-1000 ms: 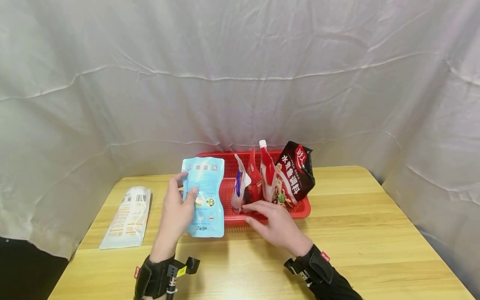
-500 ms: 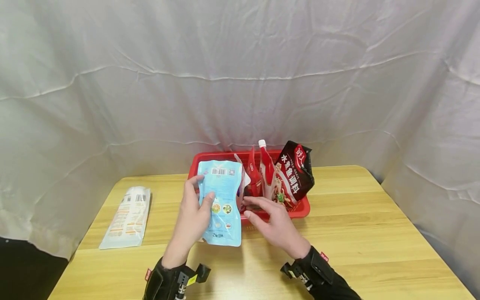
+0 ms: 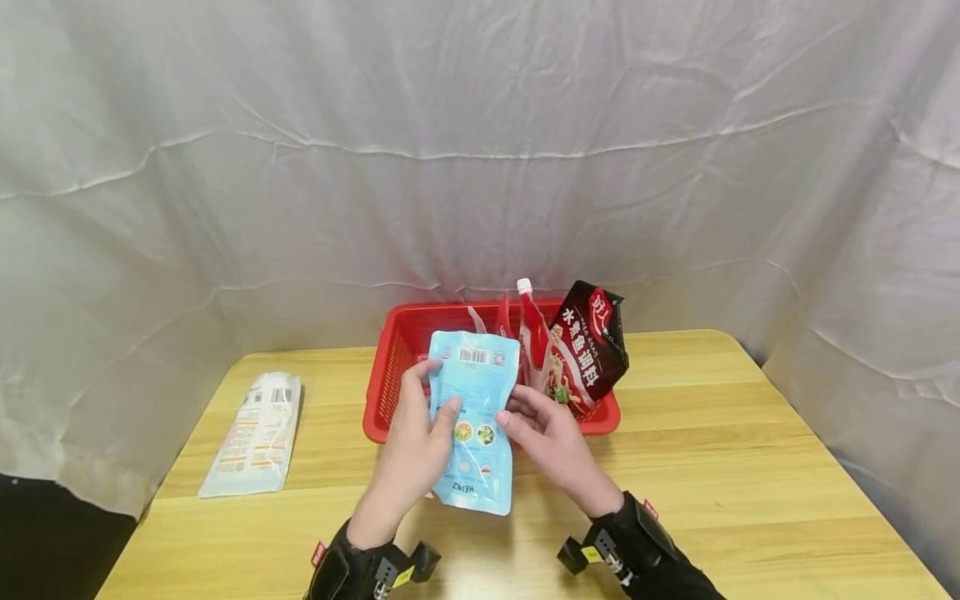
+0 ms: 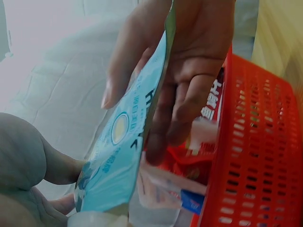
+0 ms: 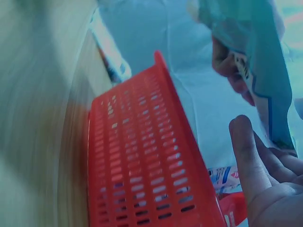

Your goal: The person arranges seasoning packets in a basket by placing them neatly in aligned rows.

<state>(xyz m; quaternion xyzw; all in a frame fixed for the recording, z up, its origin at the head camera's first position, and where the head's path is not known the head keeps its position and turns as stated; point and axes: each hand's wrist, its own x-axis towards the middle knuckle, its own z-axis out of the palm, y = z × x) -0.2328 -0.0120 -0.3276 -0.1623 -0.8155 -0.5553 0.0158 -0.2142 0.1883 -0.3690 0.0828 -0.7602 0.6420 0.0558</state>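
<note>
A light-blue Heinz pouch (image 3: pixel 474 421) is held up in front of the red basket (image 3: pixel 390 333). My left hand (image 3: pixel 420 433) grips its left side, thumb on the printed face and the other fingers mostly hidden behind. At the pouch's right edge is my right hand (image 3: pixel 551 437), with its thumb (image 5: pixel 244 142) on the near side and its fingers (image 4: pixel 182 113) on the far side. The right wrist view shows a gap between this thumb and the pouch. The pouch hides part of the basket and its contents in the head view.
Inside the basket stand a red pouch with a white cap (image 3: pixel 534 329), a black seasoning bag (image 3: pixel 588 342) leaning right, and other packets partly hidden. A white packet (image 3: pixel 255 433) lies at the left of the wooden table (image 3: pixel 750 467). Grey cloth (image 3: pixel 480 150) hangs behind.
My left hand has carried the blue pouch rightward and slightly nearer, up to the right hand. The basket's left end has come into view. My right hand has barely moved.
</note>
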